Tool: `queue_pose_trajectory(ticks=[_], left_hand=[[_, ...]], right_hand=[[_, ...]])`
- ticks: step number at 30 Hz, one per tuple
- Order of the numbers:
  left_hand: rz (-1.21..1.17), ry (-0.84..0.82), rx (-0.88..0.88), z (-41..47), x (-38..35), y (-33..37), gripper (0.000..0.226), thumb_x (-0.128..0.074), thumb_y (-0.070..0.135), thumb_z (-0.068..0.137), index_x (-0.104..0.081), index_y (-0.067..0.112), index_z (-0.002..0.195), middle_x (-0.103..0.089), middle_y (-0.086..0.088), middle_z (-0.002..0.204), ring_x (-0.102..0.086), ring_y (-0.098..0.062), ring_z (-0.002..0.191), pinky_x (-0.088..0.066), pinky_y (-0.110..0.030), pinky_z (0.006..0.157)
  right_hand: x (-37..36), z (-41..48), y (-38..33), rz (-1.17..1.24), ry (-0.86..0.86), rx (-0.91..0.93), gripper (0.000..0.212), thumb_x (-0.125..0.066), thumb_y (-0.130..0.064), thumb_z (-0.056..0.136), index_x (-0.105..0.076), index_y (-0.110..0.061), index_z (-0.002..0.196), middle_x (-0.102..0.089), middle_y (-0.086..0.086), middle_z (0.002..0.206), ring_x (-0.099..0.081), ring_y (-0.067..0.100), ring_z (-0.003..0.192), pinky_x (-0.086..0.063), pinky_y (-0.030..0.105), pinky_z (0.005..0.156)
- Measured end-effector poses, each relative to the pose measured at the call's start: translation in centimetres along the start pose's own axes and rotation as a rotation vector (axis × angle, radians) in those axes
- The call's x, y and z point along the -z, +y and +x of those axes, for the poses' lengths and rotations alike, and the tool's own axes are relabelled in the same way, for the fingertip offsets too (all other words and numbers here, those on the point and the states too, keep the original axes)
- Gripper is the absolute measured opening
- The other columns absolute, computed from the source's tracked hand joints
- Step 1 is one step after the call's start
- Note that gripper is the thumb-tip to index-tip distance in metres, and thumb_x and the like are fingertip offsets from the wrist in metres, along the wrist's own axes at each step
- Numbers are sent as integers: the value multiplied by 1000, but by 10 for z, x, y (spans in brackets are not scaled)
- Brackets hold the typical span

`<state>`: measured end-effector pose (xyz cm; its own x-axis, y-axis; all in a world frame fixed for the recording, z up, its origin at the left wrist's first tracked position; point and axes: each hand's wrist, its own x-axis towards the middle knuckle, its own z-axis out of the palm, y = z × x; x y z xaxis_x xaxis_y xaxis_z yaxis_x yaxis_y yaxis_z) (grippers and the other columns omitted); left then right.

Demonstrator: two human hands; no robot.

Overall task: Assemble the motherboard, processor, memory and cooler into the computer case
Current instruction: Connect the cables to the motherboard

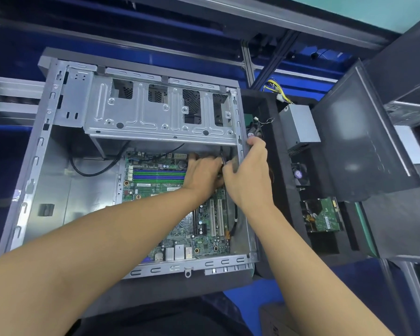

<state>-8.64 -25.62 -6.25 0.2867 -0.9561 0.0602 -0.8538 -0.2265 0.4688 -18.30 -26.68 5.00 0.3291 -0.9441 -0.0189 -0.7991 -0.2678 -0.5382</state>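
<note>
Inside the computer case (pixel 170 267), the motherboard (pixel 204 238) lies flat under our fingers. Our right hand (pixel 247 175) pinches what seems a thin black cable (pixel 221 154); our left hand (pixel 204 173) curls beside it, and we cannot tell what it grips. We should press the cable home squarely, without forcing. A power supply (pixel 298 124) sits right of our fingertips.
</note>
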Motion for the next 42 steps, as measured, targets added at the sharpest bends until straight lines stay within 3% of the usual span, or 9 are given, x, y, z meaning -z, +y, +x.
queue_pose_trajectory(ticks=[4,14,18,23,31,36,42], left_hand=[[28,-5,-1,0,1,1,8,-58,26,80,-57,26,88,-66,3,84,-62,-24,87,-14,-35,74],[50,8,-50,1,-1,-1,16,-61,24,76,-58,28,91,-65,0,81,-63,-26,81,-16,-36,74],[50,16,-74,1,0,-3,13,-59,26,75,-57,27,88,-64,1,79,-62,-26,78,-8,-34,70],[52,30,-68,0,-1,-4,9,-56,27,78,-58,25,86,-65,0,80,-62,-27,76,-21,-36,78],[54,-6,-128,1,6,-4,9,-55,24,76,-51,30,82,-59,-2,75,-57,-25,70,-21,-37,77],[36,-38,-136,1,8,-4,20,-54,25,77,-37,33,80,-41,6,69,-55,-24,75,-20,-36,77],[-55,-173,-38,7,11,-5,8,-50,32,78,-53,25,78,-57,7,78,-59,-23,85,-26,-37,89]], right_hand=[[-1,-1,0,-45,25,13,54,-58,-12,88,-35,-14,138,-47,8,132,-50,32,117,-38,39,85],[1,-3,-3,-84,34,34,54,-57,-10,88,-36,-13,137,-48,11,127,-52,36,110,-43,45,85],[1,-2,-2,-71,36,43,54,-57,-9,87,-36,-13,137,-48,11,127,-51,35,110,-42,44,85],[1,-2,-2,-62,38,54,52,-56,-7,86,-38,-11,134,-49,11,124,-52,36,108,-43,45,86],[-1,-1,-1,-66,37,66,53,-57,-7,85,-38,-10,134,-49,12,124,-51,35,108,-41,44,85],[-1,-1,0,-63,38,68,53,-57,-7,86,-38,-11,135,-49,11,125,-51,34,108,-42,43,85],[-2,0,3,-49,41,51,53,-57,-10,87,-37,-13,136,-48,9,129,-49,32,114,-36,36,83]])
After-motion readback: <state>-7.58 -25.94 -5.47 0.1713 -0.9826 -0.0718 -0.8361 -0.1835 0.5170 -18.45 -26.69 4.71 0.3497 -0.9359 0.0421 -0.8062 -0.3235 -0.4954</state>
